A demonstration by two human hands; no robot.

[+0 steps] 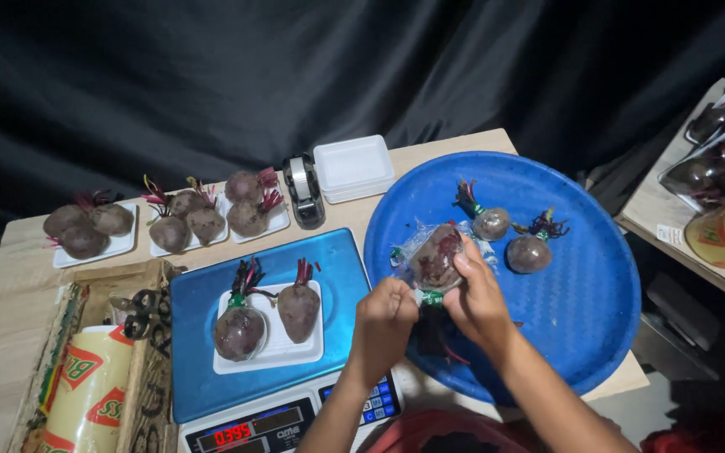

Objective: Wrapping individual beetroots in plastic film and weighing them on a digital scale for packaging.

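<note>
Left hand [383, 323]: closed in a pinching grip at the stem end of a beet, just beside the green band there.
Right hand [476, 298]: clenched around the same beet from the right, thumb pressed on its side.
Held beet [436, 258]: dark red, partly covered in clear plastic film, raised over the near left part of the blue tray, its stalks pointing down between the two hands.
Blue tray [581, 319]: large and round, resting on the right end of the surface and overhanging its edge.
Loose beets [491, 223]: two lay on the tray, far from the hands, one beside the other, each with a short tuft of stalks.
Scale [203, 369]: blue-topped, left of the hands, its red display lit.
White dish [272, 352]: sat on the scale with two beets on it, the left one looking wrapped.
Far row: three white dishes [94, 249] of beets lined the far left of the surface.
Tape dispenser [304, 191]: stood right of that row, next to a stack of empty white dishes [352, 166].
Box [140, 369]: at the near left, holding a roll of film.
</note>
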